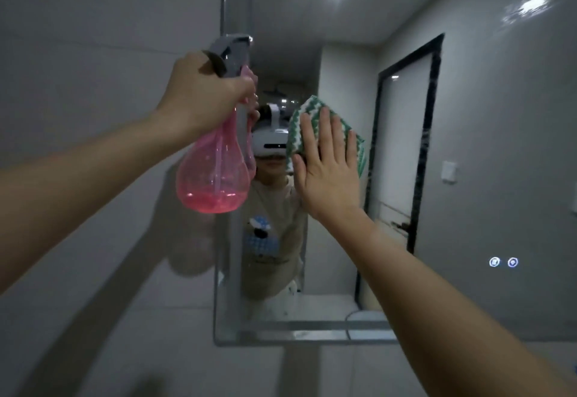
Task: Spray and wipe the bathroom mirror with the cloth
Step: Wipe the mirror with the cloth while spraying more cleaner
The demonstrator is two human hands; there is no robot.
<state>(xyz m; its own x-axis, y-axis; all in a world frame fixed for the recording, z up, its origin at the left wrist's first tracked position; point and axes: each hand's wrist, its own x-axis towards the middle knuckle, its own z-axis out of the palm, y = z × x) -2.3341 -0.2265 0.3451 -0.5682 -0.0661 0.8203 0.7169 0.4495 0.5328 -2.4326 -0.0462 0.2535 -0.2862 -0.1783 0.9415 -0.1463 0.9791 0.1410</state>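
The large frameless wall mirror (468,178) is filling the right and centre of the view, its left edge running down just behind the bottle. The green-and-white zigzag-patterned cloth (299,121) is lying flat against the glass, left of the mirror's middle and at about head height. The right hand (327,165) is pressing it there with the palm, its fingers (324,128) straight and slightly spread over the fabric, so the cloth's top and left edges are showing beyond them. The left hand (203,93) is gripping the neck of a translucent pink plastic spray bottle with a grey trigger head (215,171); its fingers are curled round the neck, though I cannot tell whether one is on the trigger. The nozzle is sitting near the mirror's left edge, and only a shallow pool of pink liquid is lying in the bottle's bulb. Two small lit touch icons (503,262) are glowing on the glass low at the right.

Risks, as I judge them: the cloth is being held by flat pressure alone, so easing off mid-stroke could be letting it slide down the glass. With so little liquid, tilting the bottle could be starving the pickup tube. Wiping across the icons could be triggering them.
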